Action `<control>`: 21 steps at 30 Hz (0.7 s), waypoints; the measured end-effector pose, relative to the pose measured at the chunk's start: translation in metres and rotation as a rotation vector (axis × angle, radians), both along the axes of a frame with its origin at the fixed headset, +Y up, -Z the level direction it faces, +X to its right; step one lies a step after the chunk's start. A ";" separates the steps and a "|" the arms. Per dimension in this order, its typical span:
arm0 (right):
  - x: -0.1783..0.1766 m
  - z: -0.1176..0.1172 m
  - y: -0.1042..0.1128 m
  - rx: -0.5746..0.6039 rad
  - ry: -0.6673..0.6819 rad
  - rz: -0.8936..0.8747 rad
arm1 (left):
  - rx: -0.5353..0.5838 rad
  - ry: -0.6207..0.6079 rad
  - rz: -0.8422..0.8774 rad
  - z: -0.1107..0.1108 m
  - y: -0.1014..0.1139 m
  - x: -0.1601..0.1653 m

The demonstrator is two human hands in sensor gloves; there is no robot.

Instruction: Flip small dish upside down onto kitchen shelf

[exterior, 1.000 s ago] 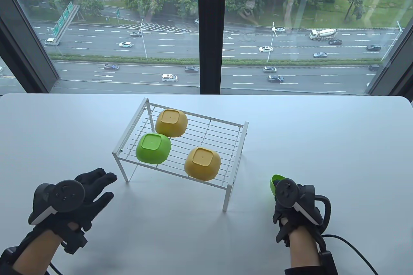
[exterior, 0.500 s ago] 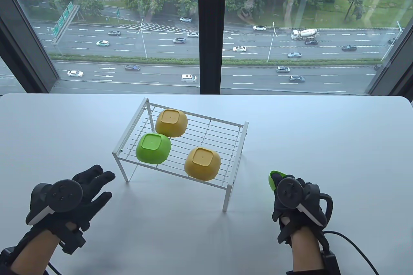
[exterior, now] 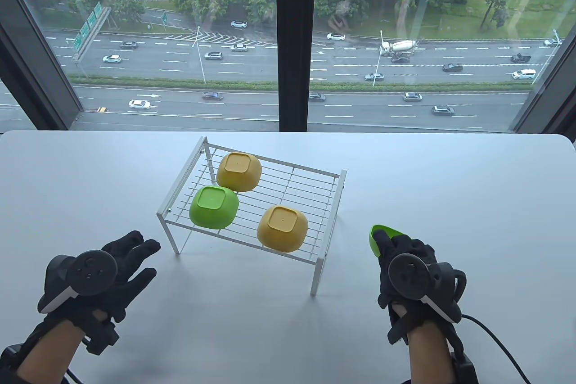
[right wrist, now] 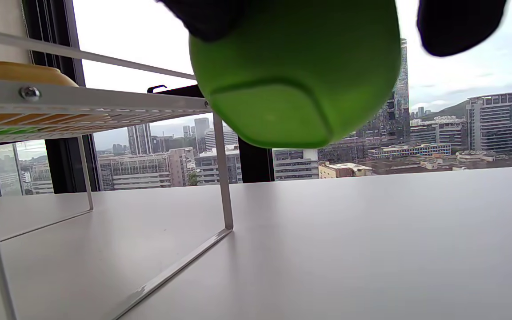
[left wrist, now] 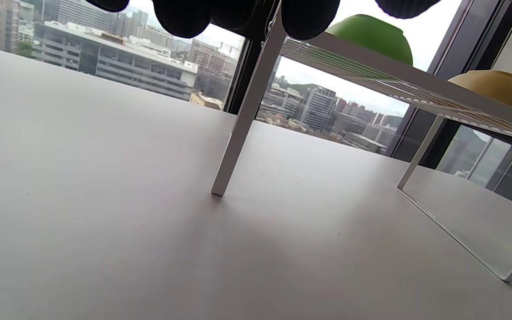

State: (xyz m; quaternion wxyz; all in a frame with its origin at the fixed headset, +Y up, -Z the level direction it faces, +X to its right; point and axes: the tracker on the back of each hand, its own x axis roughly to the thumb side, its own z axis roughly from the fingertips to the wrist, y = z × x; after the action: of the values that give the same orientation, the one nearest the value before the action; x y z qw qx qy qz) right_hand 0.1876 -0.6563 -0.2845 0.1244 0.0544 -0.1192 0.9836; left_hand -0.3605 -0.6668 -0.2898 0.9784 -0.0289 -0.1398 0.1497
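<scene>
Right wrist view shows the green dish held up off the table, its square base facing the camera, with dark gloved fingers on either side of it. From the table view, the right hand grips this dish to the right of the shelf, near its front right leg and apart from it; only a green edge shows past the fingers.

On the white wire shelf three dishes lie upside down: a green one at the front left, a yellow one behind it and touching it, and another yellow one at the front right.

The left hand is at the front left of the shelf, fingers spread wide and holding nothing. In the left wrist view its fingertips hang before the shelf's near leg. Beyond the table is a window over a road.
</scene>
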 end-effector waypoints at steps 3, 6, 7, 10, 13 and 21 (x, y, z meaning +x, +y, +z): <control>-0.003 0.001 0.003 0.022 0.017 -0.003 | 0.003 -0.003 0.001 0.000 0.001 0.000; -0.008 0.001 0.004 0.041 0.033 0.006 | 0.008 -0.011 0.004 0.000 0.002 0.001; -0.009 0.001 0.004 0.043 0.033 0.010 | 0.009 -0.013 0.003 0.000 0.002 0.001; -0.010 -0.001 0.005 0.032 0.029 0.002 | 0.005 -0.014 -0.012 -0.002 0.001 0.002; -0.012 -0.001 0.006 0.037 0.040 -0.013 | 0.003 -0.010 -0.012 -0.004 0.000 0.001; -0.014 0.004 0.014 0.093 0.051 -0.041 | 0.004 0.004 -0.014 -0.003 0.000 0.001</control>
State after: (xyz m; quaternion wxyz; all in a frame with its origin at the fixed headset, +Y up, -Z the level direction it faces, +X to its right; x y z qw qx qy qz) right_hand 0.1738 -0.6424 -0.2801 0.1451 0.0828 -0.1629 0.9724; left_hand -0.3595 -0.6666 -0.2930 0.9798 -0.0277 -0.1378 0.1424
